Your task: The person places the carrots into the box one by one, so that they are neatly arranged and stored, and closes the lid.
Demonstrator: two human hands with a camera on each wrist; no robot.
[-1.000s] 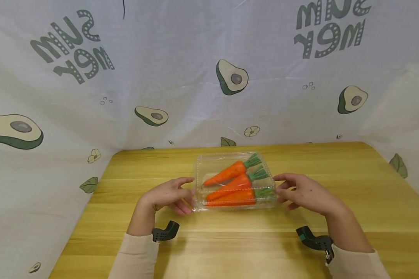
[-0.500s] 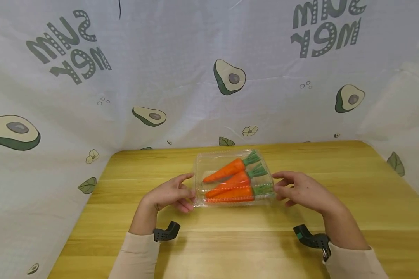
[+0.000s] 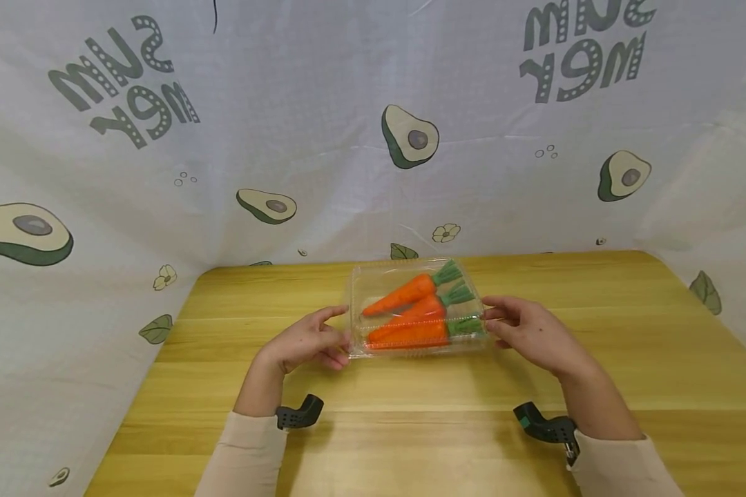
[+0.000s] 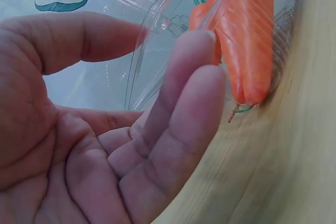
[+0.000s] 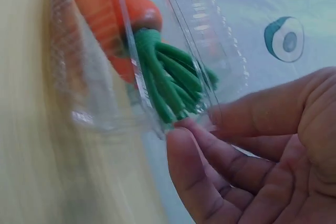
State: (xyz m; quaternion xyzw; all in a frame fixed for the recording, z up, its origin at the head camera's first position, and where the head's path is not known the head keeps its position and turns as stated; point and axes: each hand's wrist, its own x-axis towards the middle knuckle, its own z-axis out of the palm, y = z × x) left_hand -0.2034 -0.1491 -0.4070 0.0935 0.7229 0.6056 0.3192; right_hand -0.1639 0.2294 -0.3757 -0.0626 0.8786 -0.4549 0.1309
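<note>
A clear plastic clamshell box lies across the middle of the head view, its hinged-looking lid down. Inside are three orange carrots with green tops pointing right. My left hand holds the box's left side, fingertips at the edge; the left wrist view shows curled fingers beside the clear wall. On the opposite side, my right hand pinches the rim near the green tops, thumb and fingers meeting at the plastic edge in the right wrist view.
Under the box is a wooden table, reaching toward me and to both sides. A white cloth printed with avocados and lettering hangs behind it and at the sides. Black wrist cameras are worn on both wrists.
The box with its carrots has moved a little away from me, toward the table's back edge. Both hands have gone with it, the right one also slightly leftward.
</note>
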